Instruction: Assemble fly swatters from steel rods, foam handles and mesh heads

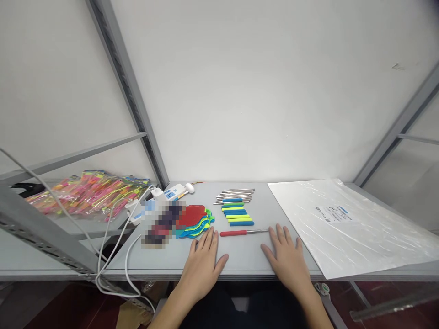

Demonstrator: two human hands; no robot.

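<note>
Two bare hands of mine rest palm down on a grey tabletop point(245, 262), near its front edge, fingers stretched out and thumbs pointing inward, with nothing in their hold. My left hand point(201, 264) has its fingers slightly parted, the fingertips just beside the near side of a stack of flat, leaf-shaped mesh pieces point(195, 215), red on top with blue and yellow-green below; whether they touch, I cannot tell. My right hand point(287, 257) is spread wider, its index fingertip just beside the right end of a thin metal rod point(256, 231); contact is unclear there too. That rod runs left to right between my hands, a little farther away than my thumbs, and its left end is fitted with a red handle point(233, 233). Beyond it lies a row of short tubes point(239, 218) in blue, green and yellow-green, side by side, and farther still, a spread of bare silvery rods point(233, 195) near the white wall point(257, 100). Far to the right, a large white plastic-wrapped sheet point(353, 242) with a printed label covers the table's corner. Left of the mesh stack, a blocky blur hides something; past it are a white power strip point(176, 190) and loose white cables point(126, 260). On a neighbouring shelf at far left sits a heap of pink, orange and yellow items in clear plastic point(92, 192).
</note>
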